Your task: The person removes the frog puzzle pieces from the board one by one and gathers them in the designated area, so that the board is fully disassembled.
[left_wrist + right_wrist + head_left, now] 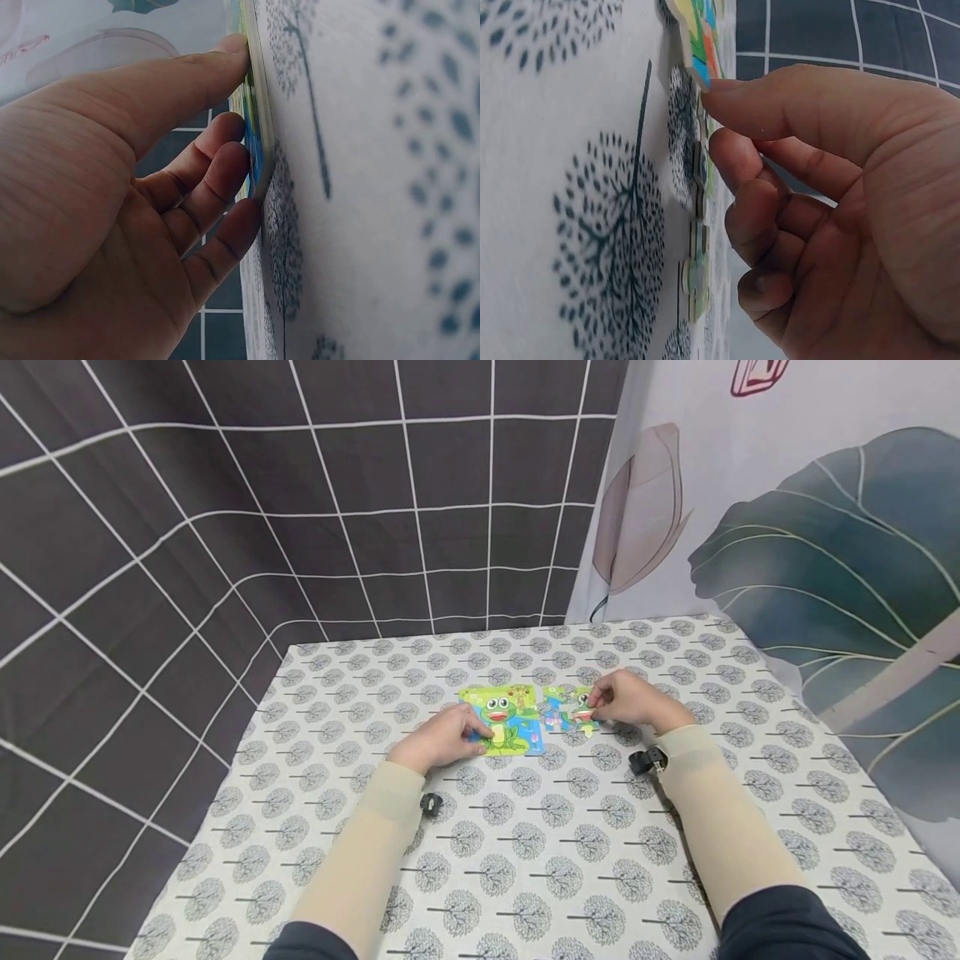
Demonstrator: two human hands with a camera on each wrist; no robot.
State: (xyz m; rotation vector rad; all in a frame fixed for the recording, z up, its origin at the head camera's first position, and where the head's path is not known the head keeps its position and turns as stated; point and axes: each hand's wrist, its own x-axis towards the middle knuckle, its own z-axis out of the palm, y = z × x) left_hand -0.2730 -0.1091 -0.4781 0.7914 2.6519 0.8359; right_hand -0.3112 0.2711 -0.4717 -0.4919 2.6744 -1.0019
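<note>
A frog picture board (517,739) lies flat on the patterned tablecloth, showing a green frog on blue and yellow-green. My left hand (441,739) rests on its left side; in the left wrist view the thumb and fingertips (231,166) touch its face near the edge. Just right of the board are several jigsaw puzzle pieces (554,716) with similar frog artwork. My right hand (628,699) pinches a puzzle piece (693,37) by its corner, tilted up off the cloth. More pieces (697,262) lie flat below that hand, partly overlapping in view.
The tablecloth (525,843) carries a grey tree print and reaches a dark gridded curtain (360,543) at the back and left. A pale curtain with large leaves (832,552) hangs at the right. Black wrist-camera mounts (647,762) sit at both wrists.
</note>
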